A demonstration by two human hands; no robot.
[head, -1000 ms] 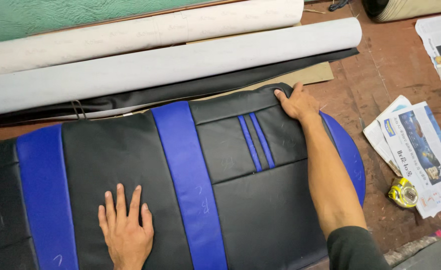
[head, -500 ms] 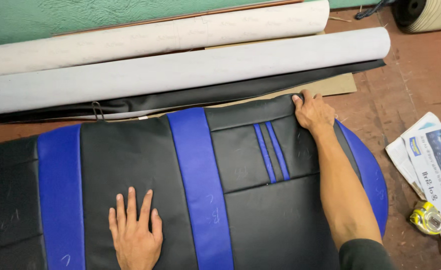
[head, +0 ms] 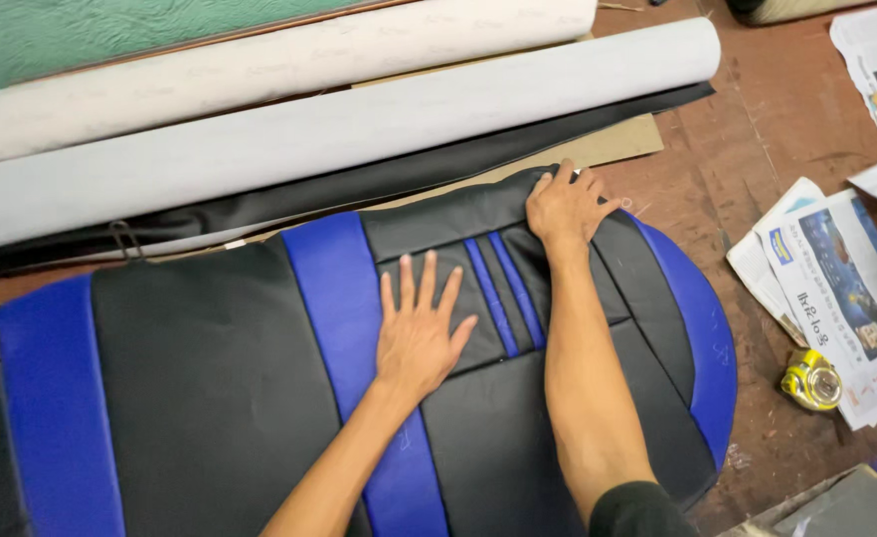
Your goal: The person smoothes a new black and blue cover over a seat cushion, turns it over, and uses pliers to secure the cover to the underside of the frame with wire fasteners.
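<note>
Plainly, what lies under the hands: a black and blue leatherette seat cover [head: 260, 398], spread flat on a reddish-brown worktable [head: 757, 129] and filling most of the lower view.
Left hand: the left hand [head: 421, 328] lies palm down on the cover, fingers spread apart and straight, gripping nothing; it rests across a stitched black panel just right of the wide blue stripe [head: 344, 338].
Right hand: the right hand [head: 566, 209] sits at the cover's far edge, fingers curled over the black border; it seems to pinch the edge, though the fingertips are partly hidden, so I cannot tell for sure how firmly it is clamped.
Between the hands: two thin blue stripes [head: 506, 293] run down a black panel, the left hand just beside them, the right forearm crossing the panel to their right.
Cover's right end: a rounded blue border [head: 702, 338] curves round the end, near the table's bare wood.
Behind the cover: a grey roll of material [head: 339, 139] lies lengthwise, a paler roll [head: 260, 60] beyond it, green sheeting [head: 110, 35] at the top left; a black sheet [head: 359, 189] spreads out from under the grey roll and touches the cover's far edge.
Right of the cover: newspaper sheets [head: 841, 288] lie well apart from the hands, with a yellow tape measure [head: 811, 380] just beside their lower edge.
</note>
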